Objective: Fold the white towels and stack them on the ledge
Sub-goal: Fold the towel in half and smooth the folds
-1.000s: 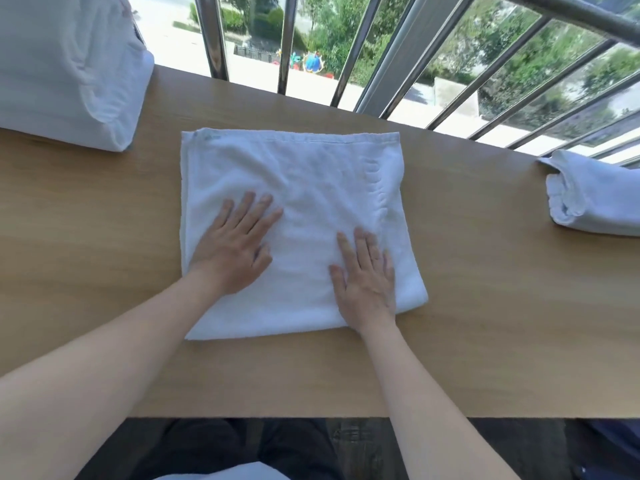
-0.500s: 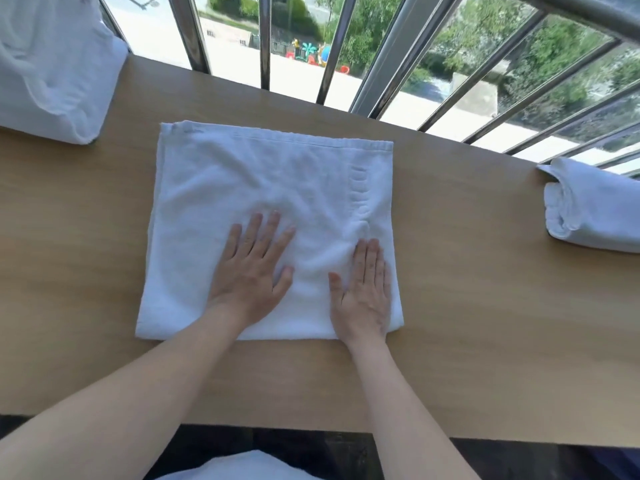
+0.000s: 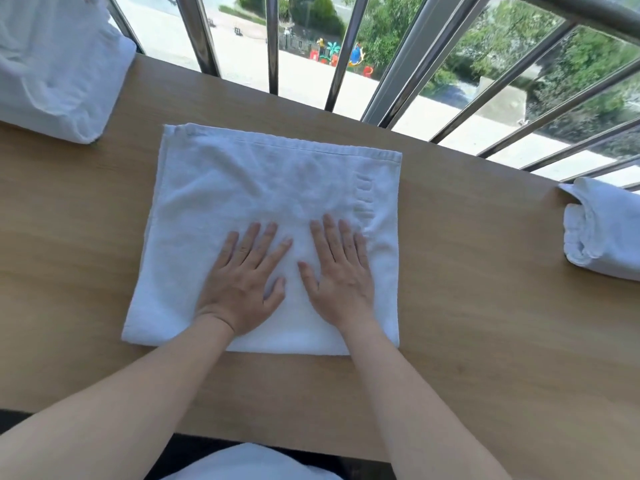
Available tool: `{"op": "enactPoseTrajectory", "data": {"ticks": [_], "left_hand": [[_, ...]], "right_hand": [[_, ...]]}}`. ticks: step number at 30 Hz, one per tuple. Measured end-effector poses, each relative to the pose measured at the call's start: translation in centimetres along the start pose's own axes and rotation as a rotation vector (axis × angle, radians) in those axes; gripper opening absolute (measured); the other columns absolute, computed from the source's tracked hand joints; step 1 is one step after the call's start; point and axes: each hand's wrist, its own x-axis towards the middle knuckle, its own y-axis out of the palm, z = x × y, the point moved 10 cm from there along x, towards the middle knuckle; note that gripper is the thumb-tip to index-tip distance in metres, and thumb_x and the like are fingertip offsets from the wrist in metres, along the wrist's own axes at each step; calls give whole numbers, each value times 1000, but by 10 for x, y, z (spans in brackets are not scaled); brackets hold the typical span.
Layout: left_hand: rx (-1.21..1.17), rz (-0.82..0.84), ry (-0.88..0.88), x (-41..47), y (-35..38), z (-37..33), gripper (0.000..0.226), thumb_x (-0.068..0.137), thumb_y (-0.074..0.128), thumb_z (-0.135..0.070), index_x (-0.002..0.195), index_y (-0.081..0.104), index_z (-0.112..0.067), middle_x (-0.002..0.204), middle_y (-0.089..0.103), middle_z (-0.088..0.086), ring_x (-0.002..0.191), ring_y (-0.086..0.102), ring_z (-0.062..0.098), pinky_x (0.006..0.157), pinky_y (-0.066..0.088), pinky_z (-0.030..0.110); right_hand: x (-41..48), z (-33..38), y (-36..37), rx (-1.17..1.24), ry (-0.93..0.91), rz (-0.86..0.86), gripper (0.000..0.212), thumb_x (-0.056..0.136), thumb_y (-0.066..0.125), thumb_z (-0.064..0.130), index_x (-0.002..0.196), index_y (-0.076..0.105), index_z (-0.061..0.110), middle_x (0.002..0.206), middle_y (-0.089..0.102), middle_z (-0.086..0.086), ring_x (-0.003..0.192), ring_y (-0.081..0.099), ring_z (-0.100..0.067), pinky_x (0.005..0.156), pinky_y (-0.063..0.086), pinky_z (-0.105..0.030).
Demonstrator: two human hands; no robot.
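A white towel [image 3: 270,188], folded into a rough square, lies flat in the middle of the wooden ledge [image 3: 485,306]. My left hand [image 3: 246,278] and my right hand [image 3: 339,271] rest palm down on its near half, side by side, fingers spread and pointing away from me. Neither hand holds anything. A stack of folded white towels [image 3: 55,64] sits at the far left of the ledge. Another folded white towel [image 3: 606,230] lies at the right edge of the view.
Metal railing bars [image 3: 401,60] run along the ledge's far edge, with a street and trees beyond. A bit of white cloth [image 3: 249,462] shows on my lap below the ledge's near edge.
My right hand has slid left across the towel, so both hands now lie close together near its middle. The view has shifted, and the towel's edges look straighter.
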Motion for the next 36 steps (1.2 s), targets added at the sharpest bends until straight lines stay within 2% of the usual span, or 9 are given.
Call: {"op": "enactPoseTrajectory", "data": {"ticks": [7, 8, 12, 19, 22, 25, 28, 32, 36], "left_hand": [[5, -10, 4, 0, 2, -1, 66, 96, 36, -42, 158, 25, -23, 166, 16, 4, 153, 12, 26, 122, 17, 52], [8, -12, 5, 0, 1, -1, 66, 96, 36, -42, 158, 25, -23, 166, 16, 5, 153, 12, 26, 122, 18, 53], [8, -42, 2, 1, -5, -3, 64, 94, 37, -40, 155, 33, -21, 164, 23, 6, 152, 20, 28, 119, 23, 54], [-7, -74, 10, 1, -6, -2, 63, 94, 38, -37, 155, 34, -20, 164, 24, 6, 152, 20, 27, 119, 24, 54], [-11, -68, 3, 1, -5, -2, 64, 93, 40, -37, 155, 34, -20, 164, 24, 6, 152, 20, 27, 119, 24, 54], [-22, -53, -7, 3, -6, -1, 64, 93, 39, -38, 155, 34, -20, 163, 24, 6, 152, 20, 27, 120, 22, 53], [-30, -33, -8, 2, -4, -1, 65, 93, 39, -39, 155, 34, -20, 164, 24, 6, 152, 20, 27, 120, 22, 53], [-46, -18, -5, 2, -3, -2, 66, 93, 38, -41, 156, 33, -20, 164, 24, 6, 151, 21, 28, 120, 21, 53], [-142, -11, -2, 1, -11, -3, 61, 96, 34, -33, 153, 36, -11, 161, 28, 10, 150, 25, 29, 120, 24, 53]], "right_hand": [[5, -38, -8, 14, 325, -39, 73, 102, 21, 55, 160, 0, 16, 167, -8, 1, 153, -14, -15, 124, -3, -44], [9, -31, -11, 32, 320, -70, 71, 103, 21, 53, 160, 2, 15, 168, -5, 0, 153, -11, -17, 124, -3, -45], [47, -9, -10, -13, -28, -13, 65, 102, 30, 49, 160, 12, 27, 168, 4, 1, 154, -1, -21, 124, 0, -47], [107, -92, -26, -14, 348, 27, 65, 103, 17, 50, 159, -6, 25, 167, -12, 4, 152, -16, -15, 123, -11, -39], [91, -74, -28, 32, 394, -10, 65, 105, 19, 46, 160, -4, 19, 167, -10, 0, 153, -15, -19, 123, -10, -43], [43, -8, -22, 148, 248, -120, 63, 105, 25, 43, 160, 9, 17, 168, 3, -2, 154, -3, -21, 124, -4, -44], [-20, 7, 1, 75, 168, -53, 65, 103, 27, 47, 160, 12, 21, 168, 4, 0, 154, -1, -19, 124, 5, -48], [-56, -57, -1, -46, 364, -17, 69, 101, 24, 52, 160, 2, 23, 167, -5, 4, 154, -5, -18, 124, 4, -48], [-44, -22, -9, 24, 391, -69, 66, 104, 21, 45, 160, 0, 16, 167, -7, -1, 153, -10, -19, 124, -1, -48]]}}
